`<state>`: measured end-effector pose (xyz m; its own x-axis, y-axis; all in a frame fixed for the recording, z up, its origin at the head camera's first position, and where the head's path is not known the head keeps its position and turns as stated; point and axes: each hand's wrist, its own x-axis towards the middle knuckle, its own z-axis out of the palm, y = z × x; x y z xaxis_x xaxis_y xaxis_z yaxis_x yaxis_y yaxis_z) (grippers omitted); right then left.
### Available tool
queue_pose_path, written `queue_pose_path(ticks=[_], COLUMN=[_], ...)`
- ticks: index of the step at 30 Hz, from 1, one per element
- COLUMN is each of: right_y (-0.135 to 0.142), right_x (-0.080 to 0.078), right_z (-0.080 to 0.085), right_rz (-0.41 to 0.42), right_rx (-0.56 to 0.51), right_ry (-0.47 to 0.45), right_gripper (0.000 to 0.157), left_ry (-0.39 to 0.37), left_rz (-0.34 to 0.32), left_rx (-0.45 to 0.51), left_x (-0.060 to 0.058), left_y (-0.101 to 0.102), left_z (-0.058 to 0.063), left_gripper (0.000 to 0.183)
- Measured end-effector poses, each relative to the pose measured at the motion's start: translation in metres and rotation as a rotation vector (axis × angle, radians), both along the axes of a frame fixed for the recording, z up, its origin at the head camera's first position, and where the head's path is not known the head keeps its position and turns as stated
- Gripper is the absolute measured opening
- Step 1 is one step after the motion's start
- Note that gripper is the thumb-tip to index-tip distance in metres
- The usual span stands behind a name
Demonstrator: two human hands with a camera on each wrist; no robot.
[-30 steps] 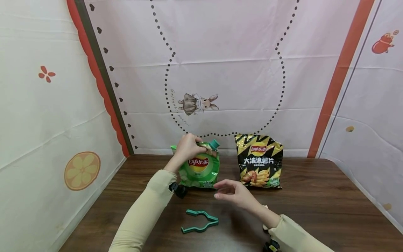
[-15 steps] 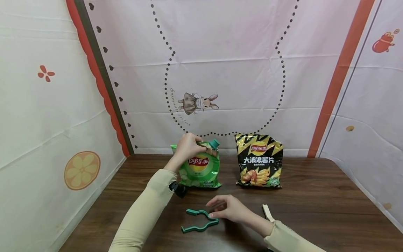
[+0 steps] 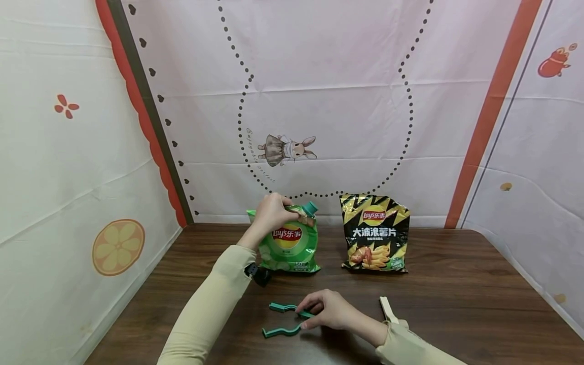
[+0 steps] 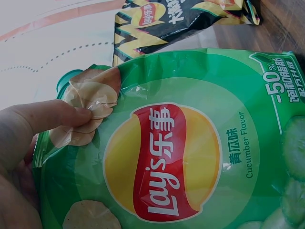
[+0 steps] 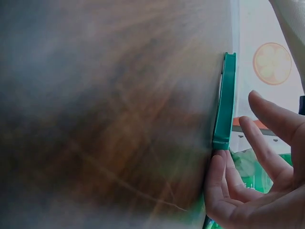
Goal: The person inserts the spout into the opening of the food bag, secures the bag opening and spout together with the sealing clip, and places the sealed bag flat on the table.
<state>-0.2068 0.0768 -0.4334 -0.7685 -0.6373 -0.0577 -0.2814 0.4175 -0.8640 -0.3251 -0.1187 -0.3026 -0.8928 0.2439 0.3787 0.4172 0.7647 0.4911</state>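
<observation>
My left hand (image 3: 272, 213) pinches the folded top of a green Lay's potato chip bag (image 3: 292, 253), which stands upright on the table. In the left wrist view, the thumb presses on the fold. A round teal cap (image 3: 310, 208) sticks out at the bag's upper right corner. Before the bag lies a teal bag clip (image 3: 281, 332), its two arms spread apart. My right hand (image 3: 335, 310) has thumb and fingertips curled round the clip's hinge end, partly hiding it. From the right wrist, one arm of the teal clip (image 5: 227, 100) shows above the fingertips.
A black and yellow Lay's bag (image 3: 376, 248) stands to the right of the green one. A cream-coloured strip (image 3: 386, 307) lies behind the right sleeve, partly covered. A printed white cloth (image 3: 328, 126) hangs behind the brown wooden table (image 3: 456, 294).
My right hand has moved from beside the green bag toward me, down onto the teal clip, and its fingers have closed in. The left hand and both chip bags stay in place.
</observation>
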Motion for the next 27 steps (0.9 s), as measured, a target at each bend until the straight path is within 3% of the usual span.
queue_pose_path(ticks=[18,27], right_y=[-0.0012,-0.0029], right_x=[-0.0049,-0.0025], right_z=[-0.0004,-0.0041], right_rz=[0.018,0.022], right_rx=[0.031,0.063], right_ry=[-0.016,0.064], right_gripper=[0.025,0.016], left_ry=[-0.01,0.0], left_rz=[0.011,0.006], left_rx=[0.017,0.013], left_x=[0.0004,-0.0001], left_y=[-0.0007,-0.0001], left_z=[0.0019,0.0004], left_gripper=[0.014,0.013])
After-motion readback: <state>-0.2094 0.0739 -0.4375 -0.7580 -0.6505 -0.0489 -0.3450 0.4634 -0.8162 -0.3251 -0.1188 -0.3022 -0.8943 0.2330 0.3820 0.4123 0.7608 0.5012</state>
